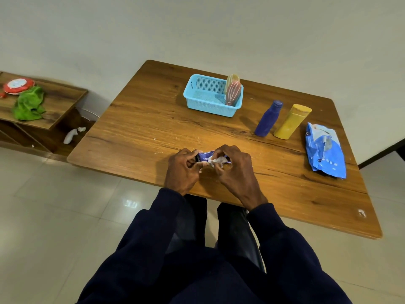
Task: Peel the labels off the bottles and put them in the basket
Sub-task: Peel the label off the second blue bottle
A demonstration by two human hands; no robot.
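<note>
A small blue bottle (206,155) lies on its side near the table's front edge, held between both hands. My left hand (183,170) grips its left end. My right hand (233,170) pinches a crumpled white piece of label (218,160) on the bottle's front. Most of the bottle is hidden by my fingers. A light blue basket (198,99) stands at the back of the table with a pink and yellow bottle (233,91) leaning upright in its right end. A dark blue bottle (268,118) and a yellow bottle (292,121) stand to the right.
A blue plastic pouch (324,150) lies at the table's right edge. Small white label scraps dot the wooden table (142,119). A low shelf (59,102) at left holds a green cloth (29,104) and a red-rimmed object (18,85). Tiled floor surrounds the table.
</note>
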